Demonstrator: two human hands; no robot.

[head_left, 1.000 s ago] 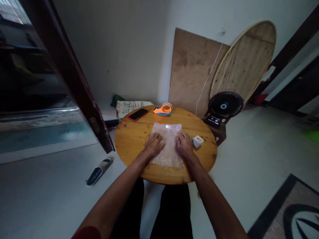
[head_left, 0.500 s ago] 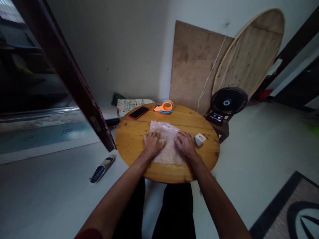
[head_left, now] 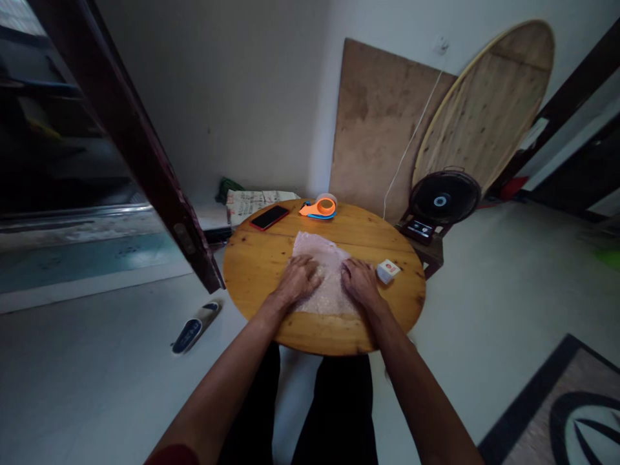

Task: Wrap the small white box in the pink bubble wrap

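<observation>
Left hand (head_left: 300, 279) and right hand (head_left: 361, 281) down on one sheet of bubble wrap (head_left: 332, 284); cannot tell whether gripping or only pressing. Lying between and partly under hands. Crowding right hand's outer side: one small white box (head_left: 388, 272). Beyond hands: one orange tape dispenser (head_left: 316, 208); beyond left hand, one phone (head_left: 270, 217). Beneath all: one round wooden bench (head_left: 254, 274). Well right of hands: one black fan (head_left: 445, 200).

The round yellow-brown wooden table (head_left: 252, 278) over here carries a translucent bubble-wrap sheet (head_left: 330, 294) at centre, a red-edged black phone (head_left: 270, 217) near eleven o'clock, an orange-and-blue tape dispenser (head_left: 314, 208) at twelve, and a small white box (head_left: 388, 271) at three.
</observation>
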